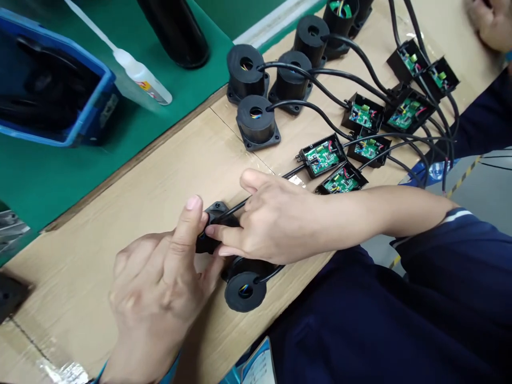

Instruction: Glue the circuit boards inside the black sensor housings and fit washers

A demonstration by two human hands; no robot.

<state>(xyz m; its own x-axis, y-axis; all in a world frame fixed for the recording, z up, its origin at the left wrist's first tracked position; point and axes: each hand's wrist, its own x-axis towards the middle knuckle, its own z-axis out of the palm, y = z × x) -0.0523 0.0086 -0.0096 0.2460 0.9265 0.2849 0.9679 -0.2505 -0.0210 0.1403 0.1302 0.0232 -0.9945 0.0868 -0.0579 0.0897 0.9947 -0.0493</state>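
Between my two hands is a black round housing with a square flange [218, 209], mostly covered by my fingers. My left hand [158, 282] grips it from the near left, thumb raised along its side. From the right, my right hand [276, 218] pinches at the same housing, fingertips meeting the left ones. A black cable [236, 207] runs from the housing under my right hand toward the open boxes. Just below my hands stands another black housing [245, 292], coloured wires showing in its hole. Part of it lies behind my right hand.
Several black housings [256, 125] stand along the back, cabled to open boxes with green circuit boards [324, 154]. A blue bin [60, 136], a white bottle [144, 80] and a black cylinder [176, 32] are on the green mat. Another person's hand [492, 24] is at top right.
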